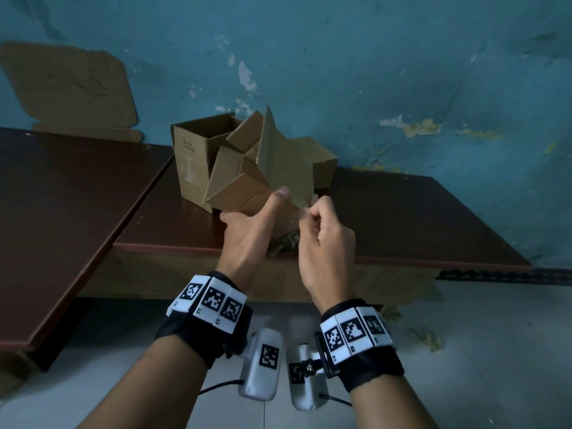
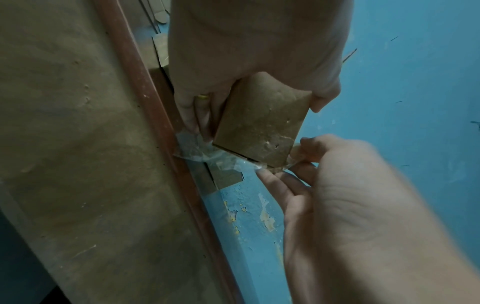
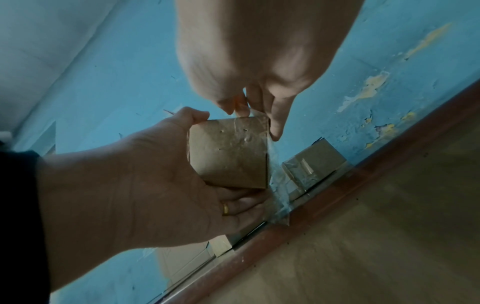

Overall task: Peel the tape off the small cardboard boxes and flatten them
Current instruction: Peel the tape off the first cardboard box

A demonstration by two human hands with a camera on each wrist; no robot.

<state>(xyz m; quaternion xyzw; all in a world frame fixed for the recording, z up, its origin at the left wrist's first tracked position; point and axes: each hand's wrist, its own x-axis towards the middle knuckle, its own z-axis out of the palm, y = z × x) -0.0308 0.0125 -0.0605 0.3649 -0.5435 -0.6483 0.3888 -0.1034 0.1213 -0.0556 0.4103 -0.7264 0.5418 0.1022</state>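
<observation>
Left hand point(image 1: 247, 224) grips small cardboard box point(image 3: 228, 152) above table point(image 1: 402, 218) near edge; right hand point(image 1: 325, 236) pinches clear tape point(image 2: 221, 158) at box corner.

bg: peeling blue wall point(image 1: 402, 72) | 2 dark brown tables point(image 1: 62, 187) | grey tile floor point(image 1: 464, 366)

Bare forearms, no sleeves. Black strap point(image 1: 198, 339) on left wrist, black strap point(image 1: 371, 360) on right, each with white blocks printed with black square codes. White camera pod point(image 1: 263, 366) under each wrist, thin black cable behind. Gold ring point(image 3: 225, 209) on one left finger.
</observation>
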